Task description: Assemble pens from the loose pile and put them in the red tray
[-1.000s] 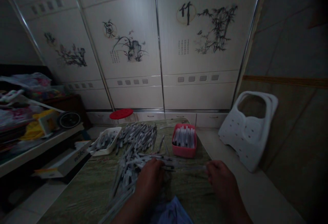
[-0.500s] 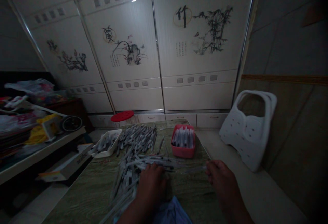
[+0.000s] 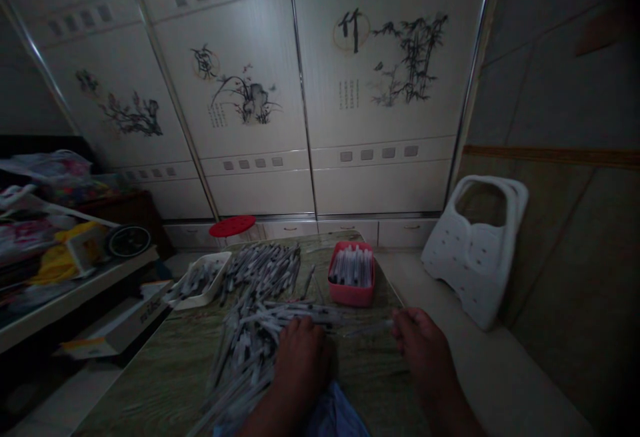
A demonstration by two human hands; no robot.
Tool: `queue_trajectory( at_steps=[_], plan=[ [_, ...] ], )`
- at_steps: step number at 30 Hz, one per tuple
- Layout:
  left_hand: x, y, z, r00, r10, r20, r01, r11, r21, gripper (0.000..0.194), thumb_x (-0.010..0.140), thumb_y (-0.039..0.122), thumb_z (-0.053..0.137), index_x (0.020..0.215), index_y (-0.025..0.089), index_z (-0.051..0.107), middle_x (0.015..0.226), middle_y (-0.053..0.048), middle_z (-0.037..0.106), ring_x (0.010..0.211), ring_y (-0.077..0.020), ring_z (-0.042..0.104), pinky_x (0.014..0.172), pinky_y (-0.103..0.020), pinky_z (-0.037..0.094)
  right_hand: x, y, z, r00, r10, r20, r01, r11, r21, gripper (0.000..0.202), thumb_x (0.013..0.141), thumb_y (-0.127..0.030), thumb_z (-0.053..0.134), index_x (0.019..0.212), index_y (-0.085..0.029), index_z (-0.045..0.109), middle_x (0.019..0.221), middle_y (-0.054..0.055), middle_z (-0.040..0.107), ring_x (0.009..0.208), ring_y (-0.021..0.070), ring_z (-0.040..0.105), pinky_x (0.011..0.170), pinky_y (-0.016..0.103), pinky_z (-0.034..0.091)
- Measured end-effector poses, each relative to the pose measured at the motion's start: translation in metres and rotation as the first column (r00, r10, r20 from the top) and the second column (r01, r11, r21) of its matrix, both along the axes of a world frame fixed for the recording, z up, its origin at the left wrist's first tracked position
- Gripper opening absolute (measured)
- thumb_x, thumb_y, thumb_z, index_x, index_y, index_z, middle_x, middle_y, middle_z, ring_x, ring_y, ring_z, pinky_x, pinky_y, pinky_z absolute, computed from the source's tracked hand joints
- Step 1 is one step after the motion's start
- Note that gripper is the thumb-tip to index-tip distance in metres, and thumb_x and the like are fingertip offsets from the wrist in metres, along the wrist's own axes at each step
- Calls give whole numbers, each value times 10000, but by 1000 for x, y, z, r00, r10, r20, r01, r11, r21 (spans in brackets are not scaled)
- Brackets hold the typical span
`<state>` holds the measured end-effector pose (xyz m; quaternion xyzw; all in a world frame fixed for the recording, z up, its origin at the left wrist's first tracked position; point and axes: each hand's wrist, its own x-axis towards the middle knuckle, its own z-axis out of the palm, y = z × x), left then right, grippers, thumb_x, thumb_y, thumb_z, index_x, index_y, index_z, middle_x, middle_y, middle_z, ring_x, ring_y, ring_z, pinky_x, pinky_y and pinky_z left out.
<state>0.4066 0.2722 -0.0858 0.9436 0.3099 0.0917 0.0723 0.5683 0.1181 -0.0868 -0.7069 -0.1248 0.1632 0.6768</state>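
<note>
A large heap of pens, clear-barrelled with dark tips, spreads over the tabletop. My left hand lies at the heap's near right side, its fingers curled together; their tips and anything under them are hidden. Farther right, my right hand is closed in a pinch on the end of a thin clear pen, which points left toward the heap just above the table. Behind it stands a pink basket filled with upright pens. A white tray with more pens sits at the left edge.
The table has a green, wood-like top. Blue cloth shows at its near edge. A red stool stands behind, a folded white plastic seat leans at the right, and a cluttered shelf is at the left.
The whole view has shifted slightly, so most things appear a little farther left. My left hand seems a bit farther right against the heap. My right hand still pinches the pen.
</note>
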Motion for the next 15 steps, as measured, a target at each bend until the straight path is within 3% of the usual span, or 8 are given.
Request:
queue_trajectory(
  at_steps=[10, 15],
  plan=[
    [1, -15, 3, 989, -85, 121, 98, 989, -108, 142, 854, 286, 587, 888, 217, 706, 981, -108, 734, 1013, -328, 600, 881, -449, 335, -3, -2, 4, 1000, -26, -4, 26, 998, 55, 299, 887, -501, 611, 771, -228, 579, 648, -47, 588, 588, 146, 522, 531, 256, 421],
    [-5, -14, -3, 974, -16, 226, 76, 963, -259, 274, 887, 307, 576, 1115, 220, 702, 984, -95, 739, 956, -279, 649, 816, -370, 401, -4, -3, 6, 1000, -17, -26, 19, 998, 66, 312, 896, -516, 611, 781, -227, 580, 650, -46, 597, 569, 138, 506, 510, 252, 403]
  ],
)
